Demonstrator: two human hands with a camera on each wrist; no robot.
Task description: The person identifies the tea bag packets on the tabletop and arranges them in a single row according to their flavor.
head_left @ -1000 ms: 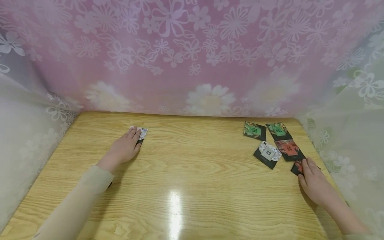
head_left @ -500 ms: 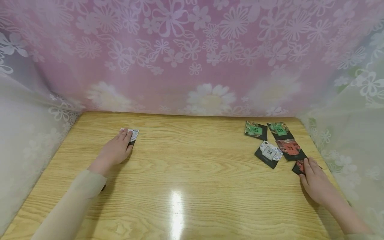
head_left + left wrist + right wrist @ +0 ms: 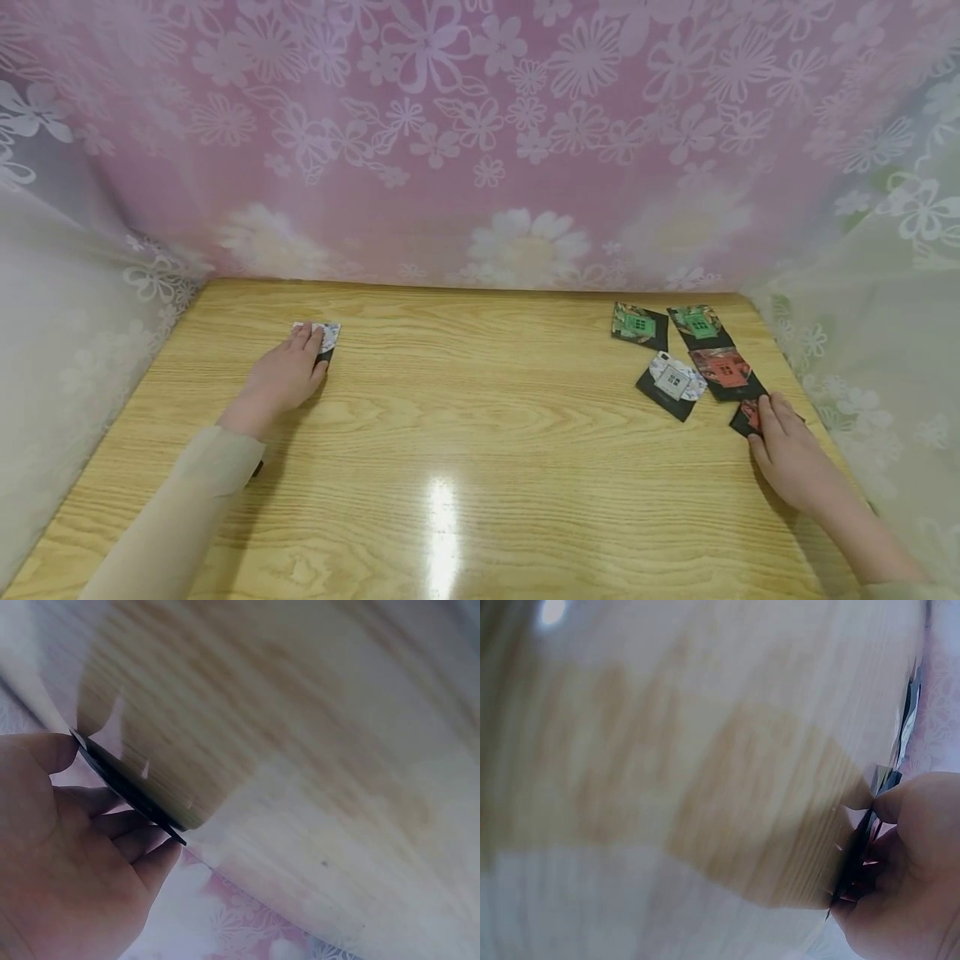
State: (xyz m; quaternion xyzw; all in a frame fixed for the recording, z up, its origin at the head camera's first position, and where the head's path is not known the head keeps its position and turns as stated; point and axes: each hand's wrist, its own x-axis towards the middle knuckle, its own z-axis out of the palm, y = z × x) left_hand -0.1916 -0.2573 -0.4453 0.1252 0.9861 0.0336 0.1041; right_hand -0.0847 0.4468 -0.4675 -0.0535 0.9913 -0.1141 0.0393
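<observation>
My left hand (image 3: 281, 375) rests on a flat packet (image 3: 330, 335) with a white patterned top and a black lower part, at the table's left back. Straight fingers cover much of it, and the thumb lies at its right edge. In the left wrist view, this packet (image 3: 131, 791) shows as a thin dark edge under the fingers. At the right, my right hand (image 3: 798, 462) lies over a black packet with a red label (image 3: 750, 412), its fingers stretched across it. The right wrist view shows that packet's dark edge (image 3: 851, 855) beneath the thumb and fingers.
Two green-labelled packets (image 3: 639, 326) lie at the right back. Closer in are a white-labelled packet (image 3: 672, 385) and another red-labelled packet (image 3: 726, 372), near the right hand. Floral curtains (image 3: 487, 150) border the wooden table (image 3: 480, 417) at the back and both sides.
My left hand has slid the white-and-black packet left and slightly nearer across the table. The right hand and the packets around it keep their places.
</observation>
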